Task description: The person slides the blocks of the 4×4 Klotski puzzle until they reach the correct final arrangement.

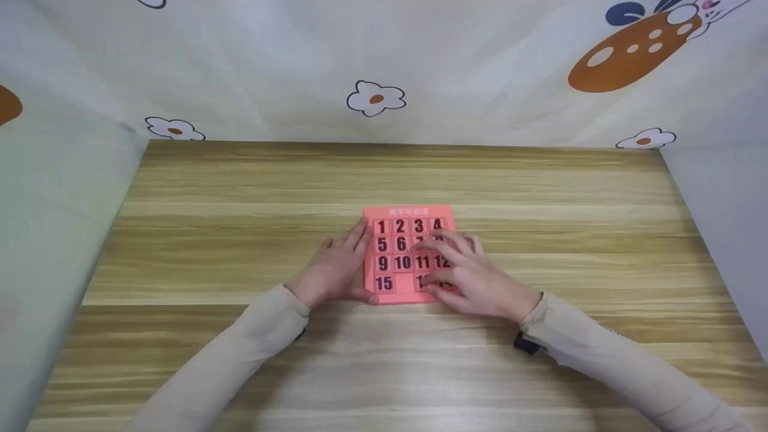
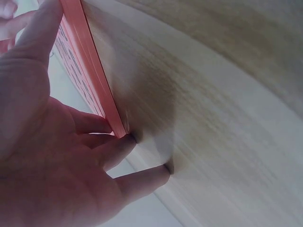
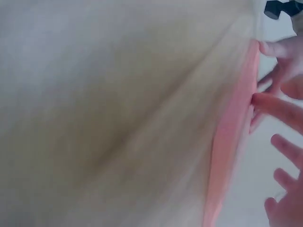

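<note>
A pink number slide puzzle [image 1: 406, 297] lies flat on the table, its numbered tiles in rows. In the bottom row a gap shows between the 15 tile [image 1: 384, 283] and a tile partly covered by fingers. My left hand [image 1: 329, 270] holds the puzzle's left side, thumb at the lower corner and fingers along the upper edge. In the left wrist view, fingertips [image 2: 128, 144] stand at the pink frame's far corner. My right hand [image 1: 474, 279] hovers over the right-hand tiles with fingers spread, a fingertip at the lower tiles and the 8 and 14 partly hidden.
The wood-grain table [image 1: 240, 198] stretches around the puzzle on all sides. A pale patterned cloth [image 1: 288, 72] with flowers hangs behind its far edge, and plain pale walls flank it. A dark wrist strap [image 1: 528, 343] sits under the right sleeve.
</note>
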{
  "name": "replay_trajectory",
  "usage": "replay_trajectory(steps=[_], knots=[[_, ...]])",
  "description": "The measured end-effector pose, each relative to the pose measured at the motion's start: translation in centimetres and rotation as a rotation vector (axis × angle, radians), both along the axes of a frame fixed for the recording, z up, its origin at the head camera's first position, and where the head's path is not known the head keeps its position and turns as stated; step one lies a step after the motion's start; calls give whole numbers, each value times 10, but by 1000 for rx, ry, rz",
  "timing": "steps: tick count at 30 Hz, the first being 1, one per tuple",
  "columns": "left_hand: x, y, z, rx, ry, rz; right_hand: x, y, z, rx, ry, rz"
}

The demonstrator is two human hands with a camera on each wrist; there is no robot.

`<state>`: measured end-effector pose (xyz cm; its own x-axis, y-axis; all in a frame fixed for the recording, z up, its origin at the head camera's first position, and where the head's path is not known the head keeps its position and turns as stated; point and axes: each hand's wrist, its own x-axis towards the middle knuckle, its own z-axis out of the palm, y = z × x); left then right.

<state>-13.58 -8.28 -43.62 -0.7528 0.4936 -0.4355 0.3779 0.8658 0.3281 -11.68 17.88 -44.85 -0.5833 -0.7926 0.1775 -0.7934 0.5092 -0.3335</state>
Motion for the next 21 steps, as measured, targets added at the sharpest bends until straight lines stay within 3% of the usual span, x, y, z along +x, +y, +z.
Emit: replay_trajectory(steps=[3,10,21], knots=[[0,0,1,6,-1,7,0,-1,1,-9,12,-2],[0,1,1,0,10,-8,2,-20,-3,79,4,115],[0,-1,-1,8,37,-27,1,-21,-6,92,-8,114]])
